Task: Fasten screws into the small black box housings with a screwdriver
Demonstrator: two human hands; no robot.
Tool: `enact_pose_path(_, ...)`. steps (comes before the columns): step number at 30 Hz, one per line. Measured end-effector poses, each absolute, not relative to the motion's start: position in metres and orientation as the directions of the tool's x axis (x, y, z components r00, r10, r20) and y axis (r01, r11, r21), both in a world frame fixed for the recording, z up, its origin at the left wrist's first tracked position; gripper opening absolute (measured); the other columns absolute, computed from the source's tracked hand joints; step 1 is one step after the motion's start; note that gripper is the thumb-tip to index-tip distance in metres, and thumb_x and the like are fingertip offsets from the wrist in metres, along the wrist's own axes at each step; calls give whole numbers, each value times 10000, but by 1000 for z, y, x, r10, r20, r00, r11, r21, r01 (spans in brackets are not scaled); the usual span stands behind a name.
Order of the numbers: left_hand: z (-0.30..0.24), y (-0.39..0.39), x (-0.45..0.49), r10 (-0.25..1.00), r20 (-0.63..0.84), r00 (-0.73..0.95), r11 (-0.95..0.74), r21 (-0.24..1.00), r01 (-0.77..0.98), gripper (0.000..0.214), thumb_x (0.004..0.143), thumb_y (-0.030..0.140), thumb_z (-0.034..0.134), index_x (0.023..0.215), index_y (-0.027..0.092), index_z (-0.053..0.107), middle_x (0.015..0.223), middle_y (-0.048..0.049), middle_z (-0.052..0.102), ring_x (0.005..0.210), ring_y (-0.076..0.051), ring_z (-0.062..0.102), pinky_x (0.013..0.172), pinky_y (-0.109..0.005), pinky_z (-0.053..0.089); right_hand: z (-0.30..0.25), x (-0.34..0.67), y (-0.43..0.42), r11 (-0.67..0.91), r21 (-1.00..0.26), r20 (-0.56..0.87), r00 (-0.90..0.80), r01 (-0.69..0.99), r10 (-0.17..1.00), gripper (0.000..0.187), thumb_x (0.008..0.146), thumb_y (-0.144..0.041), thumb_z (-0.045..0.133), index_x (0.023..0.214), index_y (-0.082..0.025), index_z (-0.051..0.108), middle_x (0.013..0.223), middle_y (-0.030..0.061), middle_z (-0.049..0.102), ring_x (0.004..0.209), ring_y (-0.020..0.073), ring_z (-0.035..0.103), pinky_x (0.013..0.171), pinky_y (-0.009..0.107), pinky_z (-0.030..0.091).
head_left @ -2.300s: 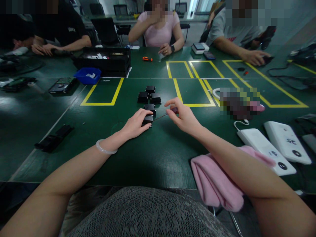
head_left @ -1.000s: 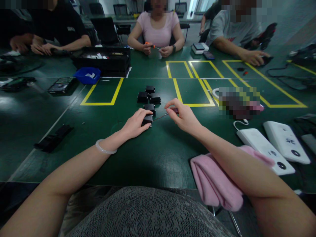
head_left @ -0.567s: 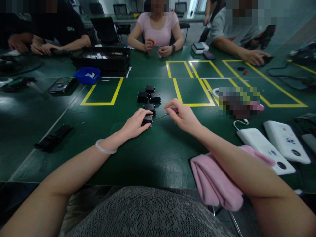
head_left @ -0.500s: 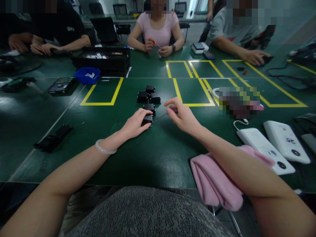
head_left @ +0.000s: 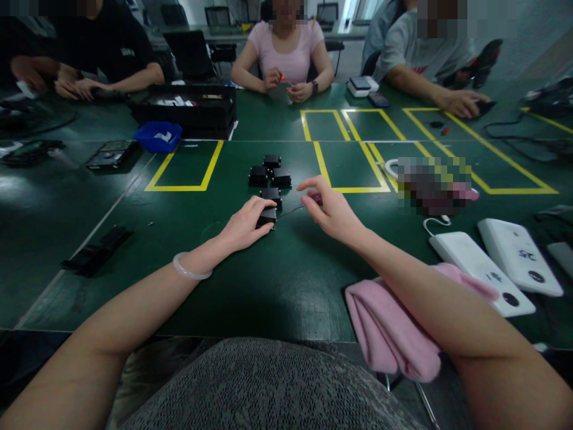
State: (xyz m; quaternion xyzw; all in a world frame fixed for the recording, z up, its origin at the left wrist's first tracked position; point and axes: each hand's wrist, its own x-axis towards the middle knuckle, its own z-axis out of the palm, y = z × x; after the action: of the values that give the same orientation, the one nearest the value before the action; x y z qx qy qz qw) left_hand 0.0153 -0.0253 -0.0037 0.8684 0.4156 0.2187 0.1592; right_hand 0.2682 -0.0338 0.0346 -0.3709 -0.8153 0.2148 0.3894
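My left hand (head_left: 248, 224) is closed around a small black box (head_left: 267, 218) that rests on the green table, thumb at its near side and fingers over its top. In my right hand (head_left: 329, 209) is a screwdriver (head_left: 293, 211), its thin shaft pointing left with the tip at the right side of that box. The screwdriver's handle is mostly hidden by my fingers. Just beyond the held box sits another black box (head_left: 271, 196). Further back stand more of the same kind, among them one on the left (head_left: 258, 175) and one at the far end (head_left: 272, 160).
Black parts (head_left: 98, 251) lie to my left. A pink cloth (head_left: 389, 328) and white power banks (head_left: 483, 272) are on the right. Further off are a blue tray (head_left: 159, 137), a black bin (head_left: 192, 119) and yellow tape outlines (head_left: 358, 190). Several people sit across the table.
My hands, the held box and the screwdriver stay almost in place. Across the table, a person at the far left has shifted a hand slightly.
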Motion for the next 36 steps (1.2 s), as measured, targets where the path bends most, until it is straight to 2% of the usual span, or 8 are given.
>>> enact_pose_path(4, -2, -26, 16, 796, 234, 559, -597, 459, 658, 441, 957, 261, 603, 1384, 202, 513, 1365, -124, 565, 1275, -314, 581, 1013, -476, 540, 36, 268, -36, 637, -639, 488, -413, 431, 769, 113, 1018, -221, 472, 1128, -218, 497, 714, -53, 499, 604, 134, 519, 666, 293, 377)
enact_pose_path(11, -1, -26, 16, 793, 242, 559, -601, 460, 654, 433, 957, 253, 605, 1378, 217, 511, 1357, -109, 567, 1269, -304, 585, 1008, -463, 548, 34, 270, -31, 620, -640, 455, -426, 454, 782, 116, 1024, -319, 506, 965, -219, 499, 647, -54, 503, 562, 125, 490, 619, 286, 349)
enact_pose_path(14, -2, -27, 16, 795, 245, 555, -600, 457, 657, 431, 956, 252, 611, 1375, 221, 512, 1353, -107, 568, 1261, -301, 590, 1016, -468, 547, 35, 269, -33, 635, -632, 471, -431, 444, 770, 40, 1015, -249, 487, 1036, -218, 499, 674, -56, 504, 570, 123, 486, 634, 287, 353)
enact_pose_path(17, -2, -27, 16, 797, 244, 552, -597, 454, 661, 434, 958, 251, 610, 1379, 213, 512, 1352, -111, 565, 1254, -305, 592, 1011, -473, 550, 36, 268, -35, 640, -643, 481, -428, 421, 765, 100, 1006, -203, 472, 1103, -219, 488, 719, -54, 510, 589, 121, 500, 656, 289, 365)
enact_pose_path(26, -3, -25, 16, 790, 251, 560, -606, 456, 651, 436, 947, 246, 617, 1370, 214, 519, 1343, -114, 568, 1267, -310, 584, 1028, -486, 540, 35, 270, -33, 606, -669, 445, -420, 432, 791, 106, 1038, -312, 509, 978, -225, 503, 630, -63, 474, 566, 125, 464, 635, 289, 332)
enact_pose_path(29, -3, -25, 16, 793, 246, 557, -602, 458, 654, 436, 948, 246, 616, 1372, 220, 519, 1348, -110, 566, 1272, -310, 582, 1031, -481, 539, 35, 269, -34, 619, -655, 460, -422, 432, 781, 38, 1030, -254, 487, 1042, -225, 508, 654, -63, 477, 575, 128, 476, 651, 293, 349)
enact_pose_path(32, -3, -26, 16, 796, 244, 554, -598, 458, 658, 437, 949, 251, 619, 1374, 223, 518, 1351, -107, 563, 1273, -308, 581, 1036, -477, 537, 35, 269, -35, 632, -648, 476, -422, 424, 772, 93, 1019, -215, 469, 1106, -223, 499, 688, -61, 478, 596, 133, 494, 668, 297, 366)
enact_pose_path(36, -3, -26, 16, 797, 243, 554, -598, 456, 660, 438, 952, 254, 614, 1378, 229, 515, 1351, -100, 565, 1264, -301, 585, 1024, -467, 543, 35, 269, -34, 626, -660, 471, -422, 414, 775, 65, 1031, -256, 475, 1078, -220, 500, 693, -58, 487, 601, 129, 485, 660, 296, 361)
